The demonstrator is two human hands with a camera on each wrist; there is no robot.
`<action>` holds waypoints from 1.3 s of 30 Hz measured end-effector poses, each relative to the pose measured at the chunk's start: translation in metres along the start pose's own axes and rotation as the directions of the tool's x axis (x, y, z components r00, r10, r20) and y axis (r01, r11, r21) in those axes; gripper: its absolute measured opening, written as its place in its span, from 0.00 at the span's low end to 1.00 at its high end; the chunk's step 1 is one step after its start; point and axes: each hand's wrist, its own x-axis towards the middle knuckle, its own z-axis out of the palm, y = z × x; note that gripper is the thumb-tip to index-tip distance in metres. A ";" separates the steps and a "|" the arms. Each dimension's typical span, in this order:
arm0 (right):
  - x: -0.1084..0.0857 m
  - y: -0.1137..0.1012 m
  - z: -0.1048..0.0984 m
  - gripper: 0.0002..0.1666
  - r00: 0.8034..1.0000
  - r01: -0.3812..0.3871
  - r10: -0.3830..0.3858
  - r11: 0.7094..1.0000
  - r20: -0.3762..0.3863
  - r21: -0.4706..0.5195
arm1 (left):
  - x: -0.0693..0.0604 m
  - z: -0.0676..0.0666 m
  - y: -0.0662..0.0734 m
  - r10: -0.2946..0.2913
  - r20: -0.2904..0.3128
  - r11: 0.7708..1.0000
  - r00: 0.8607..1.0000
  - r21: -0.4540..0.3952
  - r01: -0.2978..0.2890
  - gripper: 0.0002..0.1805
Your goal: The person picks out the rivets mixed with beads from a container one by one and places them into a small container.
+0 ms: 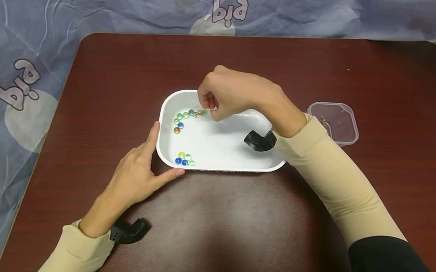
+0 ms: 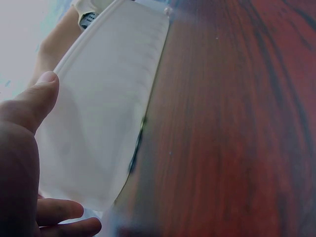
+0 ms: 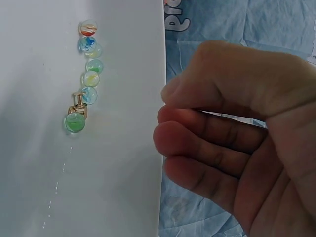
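A white tray (image 1: pixel 223 146) lies on the table with glass marbles in it. My left hand (image 1: pixel 134 173) rests against its left end, thumb on the front edge, fingers fairly straight along the side. Above the tray's back edge, my right hand (image 1: pixel 237 90) pinches a small gold-coloured metal piece (image 1: pixel 209 110) between thumb and forefinger; the right wrist view hides it. Beside that hand runs a curved row of marbles (image 3: pixel 91 78), with T-shaped gold-coloured pieces (image 3: pixel 79 101) between a blue-streaked marble and a green marble (image 3: pixel 74 122). A cluster of several marbles (image 1: pixel 184 159) sits in the front left corner.
A clear plastic box (image 1: pixel 341 123) with a few gold-coloured pieces (image 1: pixel 323 121) stands right of the tray, partly behind the right forearm. Everything stands on a dark red-brown wooden table (image 1: pixel 213 227). A blue-grey patterned cloth (image 1: pixel 124 7) lies beyond its edges.
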 end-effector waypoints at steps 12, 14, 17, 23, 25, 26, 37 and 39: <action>-0.017 -0.003 0.001 0.07 0.998 0.014 -0.013 1.000 -0.066 0.015 | 0.000 0.000 -0.001 -0.012 -0.002 1.000 1.000 -0.010 0.012 0.62; -0.020 -0.003 0.001 0.07 0.997 0.015 -0.014 1.000 -0.082 0.019 | 0.000 -0.001 -0.001 -0.014 -0.002 1.000 1.000 -0.010 0.014 0.62; -0.024 -0.003 0.001 0.07 0.994 0.016 -0.013 1.000 -0.112 0.022 | 0.000 -0.001 -0.001 -0.016 -0.003 1.000 1.000 -0.010 0.016 0.62; -0.032 -0.005 -0.001 0.07 0.986 0.035 -0.030 0.999 -0.162 0.031 | 0.000 -0.001 -0.001 -0.011 -0.007 1.000 1.000 -0.012 0.011 0.61; -0.033 -0.006 -0.001 0.07 0.984 0.042 -0.036 0.999 -0.173 0.032 | 0.000 -0.001 0.000 -0.017 -0.002 1.000 1.000 -0.015 0.017 0.61; -0.034 -0.006 -0.002 0.07 0.983 0.045 -0.039 0.998 -0.179 0.032 | 0.000 -0.001 0.000 -0.020 0.001 1.000 1.000 -0.017 0.020 0.61; -0.057 -0.005 -0.011 0.06 0.956 0.057 -0.048 0.998 -0.291 0.022 | 0.000 0.000 0.000 -0.007 0.004 1.000 1.000 -0.009 0.007 0.61; -0.062 -0.003 -0.013 0.07 0.948 0.053 -0.041 0.998 -0.315 0.029 | 0.000 0.000 0.000 -0.007 0.005 1.000 1.000 -0.011 0.007 0.61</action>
